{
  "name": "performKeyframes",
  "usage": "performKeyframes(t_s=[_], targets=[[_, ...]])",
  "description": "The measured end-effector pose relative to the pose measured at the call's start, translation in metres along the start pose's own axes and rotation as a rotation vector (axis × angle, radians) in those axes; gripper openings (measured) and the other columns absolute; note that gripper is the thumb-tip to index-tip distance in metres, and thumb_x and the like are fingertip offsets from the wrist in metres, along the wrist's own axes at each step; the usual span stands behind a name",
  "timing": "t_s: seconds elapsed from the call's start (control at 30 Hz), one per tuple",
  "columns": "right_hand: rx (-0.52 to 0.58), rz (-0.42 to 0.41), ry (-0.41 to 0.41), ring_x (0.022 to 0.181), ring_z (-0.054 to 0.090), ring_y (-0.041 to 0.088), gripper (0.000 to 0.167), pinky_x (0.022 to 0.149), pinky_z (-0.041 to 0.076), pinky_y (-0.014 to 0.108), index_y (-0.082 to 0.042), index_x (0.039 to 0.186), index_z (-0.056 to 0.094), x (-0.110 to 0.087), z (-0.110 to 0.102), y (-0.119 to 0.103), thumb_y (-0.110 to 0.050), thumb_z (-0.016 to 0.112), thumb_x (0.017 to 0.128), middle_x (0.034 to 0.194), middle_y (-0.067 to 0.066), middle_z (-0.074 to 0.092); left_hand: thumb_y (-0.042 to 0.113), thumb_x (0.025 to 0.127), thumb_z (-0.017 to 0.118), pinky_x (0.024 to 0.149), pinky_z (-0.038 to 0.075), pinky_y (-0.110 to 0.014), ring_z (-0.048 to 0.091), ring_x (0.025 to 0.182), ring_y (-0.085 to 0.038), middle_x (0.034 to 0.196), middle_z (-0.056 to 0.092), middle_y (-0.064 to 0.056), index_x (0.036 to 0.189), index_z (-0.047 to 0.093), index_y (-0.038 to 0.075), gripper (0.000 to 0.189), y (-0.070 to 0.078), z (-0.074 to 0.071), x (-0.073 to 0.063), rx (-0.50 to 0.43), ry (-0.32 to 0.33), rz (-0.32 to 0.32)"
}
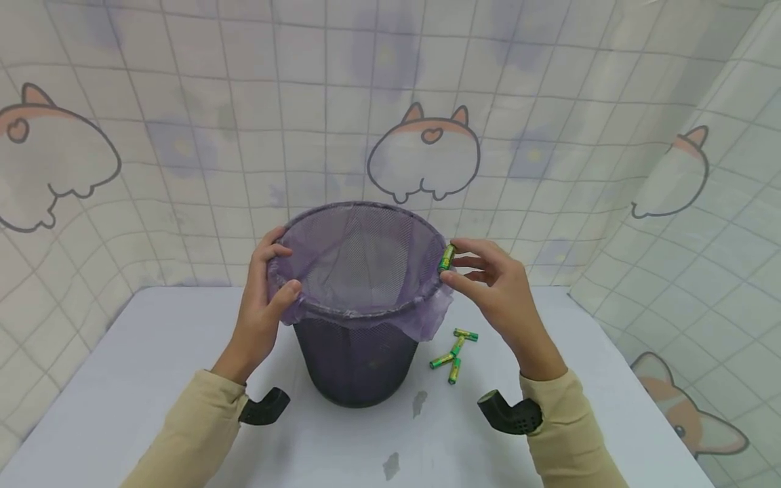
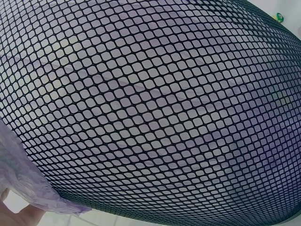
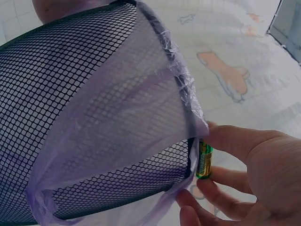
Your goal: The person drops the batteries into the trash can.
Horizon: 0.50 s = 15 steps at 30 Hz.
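Note:
A dark mesh wastebasket point(image 1: 356, 369) stands upright on the white table, lined with a thin purple plastic bag point(image 1: 436, 318) folded out over its rim. At the left side of the rim, my left hand point(image 1: 259, 305) grips the basket and bag edge, thumb and fingers around it. My right hand point(image 1: 503, 291) pinches a green battery point(image 1: 447, 258) between thumb and fingers at the right rim. In the right wrist view the battery point(image 3: 204, 160) sits close against the bag's folded edge. The left wrist view is mostly filled by the basket's mesh point(image 2: 150, 103).
Several loose green batteries point(image 1: 457, 347) lie on the white table point(image 1: 158, 379) right of the basket. Grey worn patches point(image 1: 391, 465) mark its surface. A patterned curtain point(image 1: 293, 135) with cartoon animals hangs behind and at both sides. A black device point(image 1: 515, 415) is worn on each wrist.

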State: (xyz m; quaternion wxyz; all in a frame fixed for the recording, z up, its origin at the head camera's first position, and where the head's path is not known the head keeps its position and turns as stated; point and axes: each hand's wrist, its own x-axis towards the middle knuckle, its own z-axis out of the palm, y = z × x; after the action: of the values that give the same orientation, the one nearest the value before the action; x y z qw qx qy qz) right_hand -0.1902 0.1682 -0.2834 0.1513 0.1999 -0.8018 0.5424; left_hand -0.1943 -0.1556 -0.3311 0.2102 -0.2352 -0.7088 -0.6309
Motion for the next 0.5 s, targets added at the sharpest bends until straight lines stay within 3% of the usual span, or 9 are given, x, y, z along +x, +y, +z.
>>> performKeyframes(t_s=[0.27, 0.5], targets=[[0.05, 0.046, -0.032, 0.116, 0.062, 0.024, 0.051, 0.089, 0.05, 0.02, -0.007, 0.133, 0.055, 0.0036, 0.0024, -0.004, -0.009, 0.072, 0.084, 0.132, 0.005, 0.055, 0.018, 0.089, 0.051, 0.115, 0.011, -0.054, 0.015, 0.148, -0.017, 0.158, 0.022, 0.004, 0.129, 0.038, 0.001, 0.045, 0.0012, 0.0006, 0.0004, 0.01, 0.003, 0.004], [-0.024, 0.072, -0.047, 0.115, 0.063, 0.027, 0.051, 0.089, 0.053, 0.03, -0.011, 0.133, 0.057, 0.0028, 0.0037, -0.0056, -0.015, 0.073, 0.084, 0.128, 0.004, 0.056, 0.017, 0.09, 0.052, 0.116, 0.014, -0.04, 0.017, 0.148, -0.018, 0.158, 0.025, 0.003, 0.128, 0.04, 0.0, 0.043, 0.003, -0.0014, -0.0043, 0.017, 0.013, 0.014]])
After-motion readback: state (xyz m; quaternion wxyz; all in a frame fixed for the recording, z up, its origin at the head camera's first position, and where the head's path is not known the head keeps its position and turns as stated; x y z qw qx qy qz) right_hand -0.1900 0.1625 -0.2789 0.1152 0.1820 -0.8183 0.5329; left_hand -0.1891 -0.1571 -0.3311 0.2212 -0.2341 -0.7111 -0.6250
